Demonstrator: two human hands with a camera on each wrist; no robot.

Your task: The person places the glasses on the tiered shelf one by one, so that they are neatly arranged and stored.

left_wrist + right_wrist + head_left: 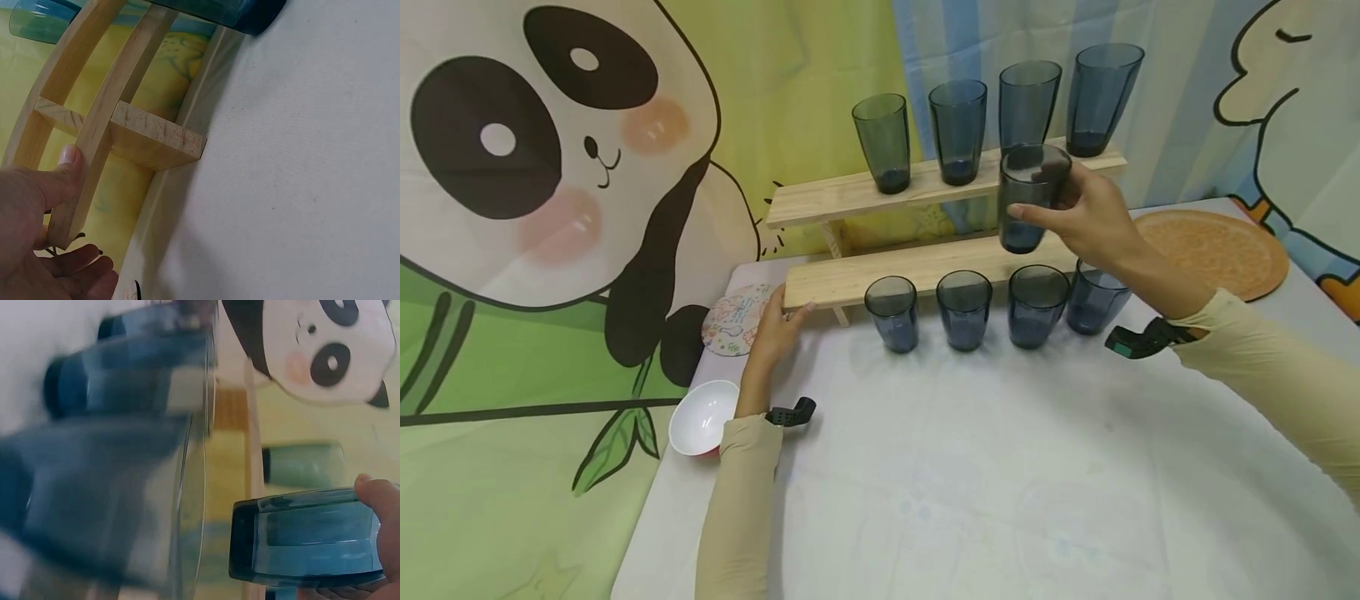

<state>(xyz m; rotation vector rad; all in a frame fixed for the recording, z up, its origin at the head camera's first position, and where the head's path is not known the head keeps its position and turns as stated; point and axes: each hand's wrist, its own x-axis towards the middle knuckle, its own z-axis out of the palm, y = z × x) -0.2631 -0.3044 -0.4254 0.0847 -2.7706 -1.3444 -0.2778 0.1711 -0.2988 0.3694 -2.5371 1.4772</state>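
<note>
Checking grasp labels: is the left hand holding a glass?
No, the left hand grips the end of the lower wooden board.

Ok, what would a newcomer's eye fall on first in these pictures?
Probably the huge cartoon panda on the backdrop at left. Next, perhaps, the tinted glass in the right grip, in front of four upright glasses on the upper shelf; the left grip holds the left end of the lower shelf.
</note>
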